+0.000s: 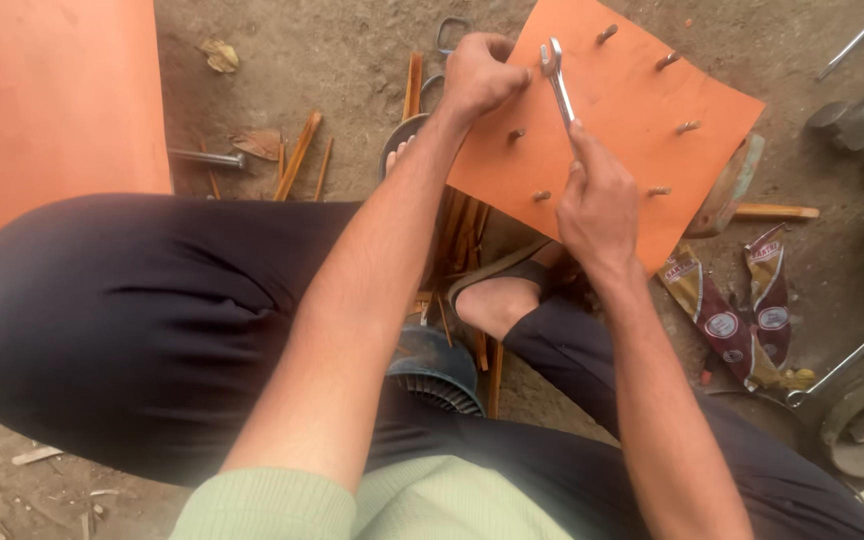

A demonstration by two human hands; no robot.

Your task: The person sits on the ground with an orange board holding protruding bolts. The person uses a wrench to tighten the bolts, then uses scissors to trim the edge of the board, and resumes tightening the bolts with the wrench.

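Head view. Person squats over bare, gritty dirt ground point(352, 60), dark trousers, pale green ribbed hem at bottom edge.

Orange panel point(632, 120): flat, matte, smooth, roughly rectangular, lying tilted at top centre-right of the ground. Short metal bolts point(688, 127) stand out of it along its edges, dull grey, stubby.

Right hand point(597, 205): fingers closed around the lower shaft of a slim, bright steel wrench point(557, 85). Wrench lies over the panel's upper left part, its head near the panel's top-left edge.

Left hand point(477, 75): curled into a fist at the panel's left edge, beside the wrench head; whether it pinches anything cannot be told.

Around: thin orange-brown wooden sticks point(297, 155) scattered left of the panel; crinkled glossy foil wrappers point(722, 320) off its lower right corner; sandalled foot point(502, 290) below the panel; large smooth orange surface point(52, 100) at top left.
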